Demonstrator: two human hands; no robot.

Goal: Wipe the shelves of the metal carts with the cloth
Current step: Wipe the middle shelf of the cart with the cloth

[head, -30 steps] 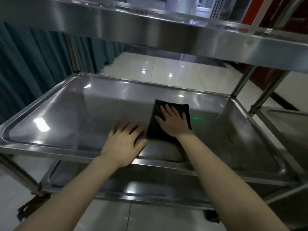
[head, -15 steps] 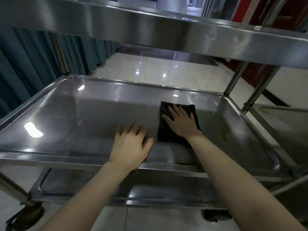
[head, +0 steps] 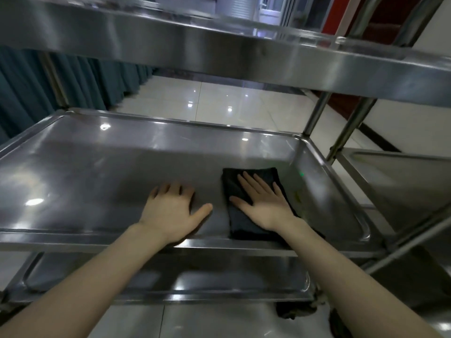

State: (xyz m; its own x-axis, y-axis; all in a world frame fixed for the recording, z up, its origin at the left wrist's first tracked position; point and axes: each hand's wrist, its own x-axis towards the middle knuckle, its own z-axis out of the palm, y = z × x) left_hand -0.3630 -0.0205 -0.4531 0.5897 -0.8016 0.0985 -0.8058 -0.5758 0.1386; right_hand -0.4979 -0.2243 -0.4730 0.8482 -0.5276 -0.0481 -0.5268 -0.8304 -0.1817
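**Middle shelf** (head: 97,167) of the metal cart: shallow rectangular tray of brushed stainless steel, with raised rolled rim and rounded corners, glossy with blurred light spots.

**Cloth** (head: 244,225): dark, matte, folded to an oblong pad. Flat on the right part of the middle shelf, near its front rim and apart from its right wall.

**Right hand** (head: 264,203): released, fingers straight and slightly spread, palm pressed flat on the cloth, gripping nothing.

**Left hand** (head: 170,211): likewise released, palm down on the bare steel of the middle shelf. Just left of the cloth and not touching it, thumb angled toward it, fingertips a little bent.

**Above the middle shelf:** top shelf (head: 219,52), a broad steel band seen from under its edge.

**Below the middle shelf:** bottom shelf (head: 207,272), same tray shape but duller, with a dark caster (head: 295,311) under its right end.

**At the far right corner of the middle shelf:** round steel post (head: 314,115).

**Right of the middle shelf:** tray of a second cart (head: 402,186), same metal.

**Beyond the middle shelf:** polished pale floor tiles (head: 219,101). To its far left, a pleated teal curtain (head: 22,93).
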